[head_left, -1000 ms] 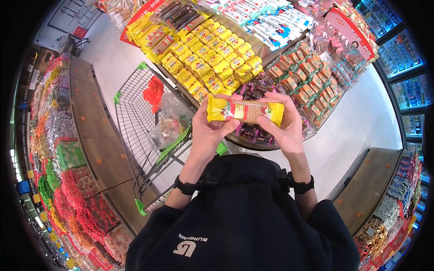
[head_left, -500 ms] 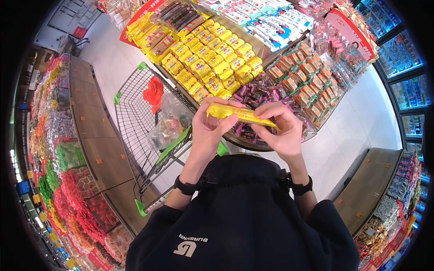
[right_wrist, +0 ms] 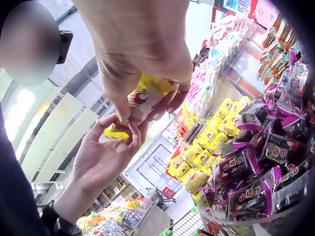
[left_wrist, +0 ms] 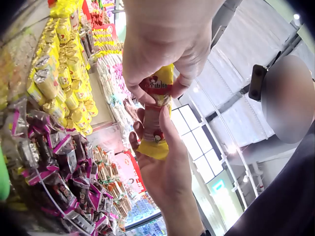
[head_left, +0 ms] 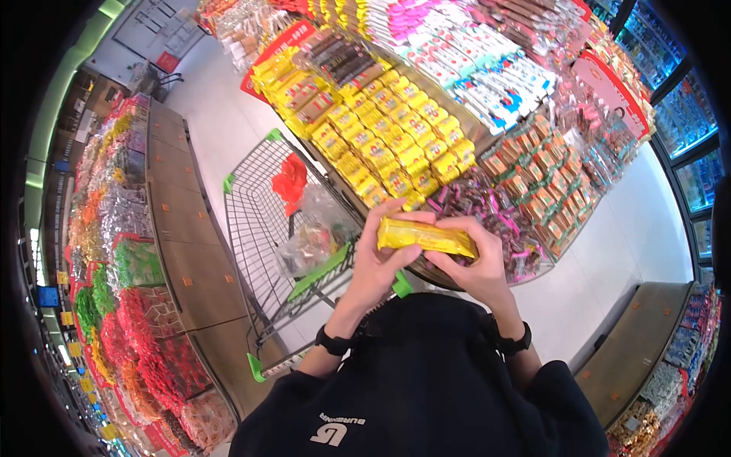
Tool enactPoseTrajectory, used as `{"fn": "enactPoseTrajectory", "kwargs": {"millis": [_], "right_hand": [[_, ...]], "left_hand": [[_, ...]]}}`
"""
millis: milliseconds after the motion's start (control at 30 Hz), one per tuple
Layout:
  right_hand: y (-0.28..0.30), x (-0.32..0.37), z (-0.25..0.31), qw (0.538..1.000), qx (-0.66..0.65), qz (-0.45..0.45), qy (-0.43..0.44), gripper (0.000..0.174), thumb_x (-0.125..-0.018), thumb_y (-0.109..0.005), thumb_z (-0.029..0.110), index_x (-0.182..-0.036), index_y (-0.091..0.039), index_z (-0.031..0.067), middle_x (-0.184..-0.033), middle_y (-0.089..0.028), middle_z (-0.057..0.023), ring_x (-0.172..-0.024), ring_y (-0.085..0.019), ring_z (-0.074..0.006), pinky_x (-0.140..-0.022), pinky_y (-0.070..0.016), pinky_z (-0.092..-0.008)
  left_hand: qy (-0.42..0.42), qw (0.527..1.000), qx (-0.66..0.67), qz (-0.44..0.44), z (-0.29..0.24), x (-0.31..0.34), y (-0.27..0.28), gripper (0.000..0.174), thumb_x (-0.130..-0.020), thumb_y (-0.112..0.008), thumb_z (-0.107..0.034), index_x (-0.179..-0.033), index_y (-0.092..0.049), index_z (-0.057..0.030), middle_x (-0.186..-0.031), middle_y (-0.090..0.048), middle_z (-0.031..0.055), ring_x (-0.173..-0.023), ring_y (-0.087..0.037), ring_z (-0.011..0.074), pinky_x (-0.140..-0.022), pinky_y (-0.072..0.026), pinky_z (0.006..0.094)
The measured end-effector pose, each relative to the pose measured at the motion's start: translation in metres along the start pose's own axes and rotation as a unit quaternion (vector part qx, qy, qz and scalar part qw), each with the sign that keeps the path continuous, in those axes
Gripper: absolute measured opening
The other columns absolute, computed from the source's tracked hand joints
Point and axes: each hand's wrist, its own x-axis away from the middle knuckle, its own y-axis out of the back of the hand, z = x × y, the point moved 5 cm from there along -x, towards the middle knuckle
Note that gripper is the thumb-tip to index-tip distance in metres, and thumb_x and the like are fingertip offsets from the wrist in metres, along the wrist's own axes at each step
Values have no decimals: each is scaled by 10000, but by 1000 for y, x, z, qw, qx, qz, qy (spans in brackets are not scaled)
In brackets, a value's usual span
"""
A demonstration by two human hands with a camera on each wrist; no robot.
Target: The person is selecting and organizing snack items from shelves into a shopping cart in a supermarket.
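Note:
Both hands hold up a yellow-wrapped snack packet [head_left: 426, 238] in front of the chest, in the head view. My left hand [head_left: 375, 263] pinches its left end between thumb and fingers. On the opposite end, my right hand [head_left: 481, 263] grips with thumb below and fingers over the top. The yellow side of the wrapper faces the head camera. In the left wrist view, the packet [left_wrist: 156, 129] shows a clear window and red print. The right wrist view shows the packet [right_wrist: 145, 101] partly hidden by the fingers.
A display stand carries yellow packets [head_left: 381, 145], dark purple-edged packets [head_left: 495, 221] and orange-brown packets [head_left: 544, 171]. Left of it stands a shopping cart [head_left: 255, 217] with a red bag and clear bags. Candy shelves [head_left: 137, 305] line the left; a low shelf [head_left: 632, 343] is at right.
The packet has rolled in the hands from its clear window facing up to its yellow side. The head view has shifted, so the stand, cart and hands sit further right and lower.

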Motion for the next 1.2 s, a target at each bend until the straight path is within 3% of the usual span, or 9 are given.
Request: {"fn": "enactPoseTrajectory", "kwargs": {"millis": [133, 167, 267, 300, 433, 567, 733, 1000, 1200], "right_hand": [[-15, -9, -2, 999, 38, 13, 1, 346, -757, -802, 22, -1058, -631, 2, -961, -696, -90, -784, -682, -127, -712, -540, -262], [-19, -12, -3, 999, 15, 17, -34, 274, -794, -786, 81, -1020, -645, 20, -923, -685, -105, -817, -682, -167, -671, -532, -274], [-36, -17, -18, 991, -44, -3, -127, 235, -827, -762, 81, -1016, -640, 13, -905, -699, -108, -804, -665, -128, -654, -534, -273], [-45, -17, -26, 973, -129, -11, -191, 198, -926, -667, 142, -1064, -618, 10, -900, -708, -103, -772, -644, -106, -665, -526, -262], [-75, -35, -33, 898, -348, -20, -270, 294, -1043, -447, 249, -1180, -560, 15, -932, -701, -83, -786, -630, -115, -761, -499, -261], [-107, -53, -42, 835, -460, -64, -296, 254, -1043, -452, 208, -1187, -565, 33, -1093, -639, -55, -947, -581, -95, -859, -454, -273], [-139, -75, -39, 857, -441, -38, -263, 345, -1057, -397, 263, -1266, -504, 10, -1034, -587, -68, -913, -557, -146, -842, -431, -290], [-173, -97, -7, 833, -501, -14, -236, 403, -1047, -385, 242, -1331, -437, -39, -901, -525, -57, -768, -501, -144, -729, -404, -274], [-187, -102, 6, 784, -570, 34, -244, 425, -1067, -335, 326, -1312, -448, -3, -751, -462, -24, -572, -394, -103, -591, -347, -254]], "left_hand": [[5, 1000, 9, -19, -4, 1, 14, 596, -874, -650, 14, -1391, -363, -66, -1283, -567, 192, -1170, -578, 252, -1027, -447, 377], [9, 1000, 6, -17, -1, 1, 22, 589, -883, -646, 17, -1392, -363, -70, -1282, -567, 186, -1160, -583, 244, -1017, -452, 369], [41, 999, -25, -1, 10, 5, 48, 597, -894, -630, 31, -1407, -346, -78, -1207, -607, 157, -1103, -606, 221, -962, -472, 351], [65, 994, -92, 3, 9, 5, 54, 491, -880, -683, -37, -1320, -467, -65, -1099, -642, 105, -1033, -621, 163, -881, -485, 309], [156, 893, -381, 180, 11, 22, 70, 361, -845, -741, -208, -1122, -597, -26, -997, -652, 116, -929, -645, 192, -809, -499, 304], [142, 803, -488, 313, 46, 55, 94, 393, -809, -754, -301, -1031, -615, -9, -946, -632, 159, -885, -635, 312, -783, -503, 386], [87, 748, -554, 355, 66, 78, 123, 426, -742, -783, -290, -965, -554, -8, -928, -610, 180, -900, -599, 379, -788, -484, 457], [158, 751, -538, 349, 62, 75, 153, 413, -704, -810, -241, -915, -547, -1, -881, -627, 173, -888, -613, 379, -765, -481, 466], [125, 748, -555, 342, 43, 64, 177, 406, -694, -817, -226, -922, -545, -28, -869, -630, 164, -880, -615, 377, -767, -485, 460]]}}
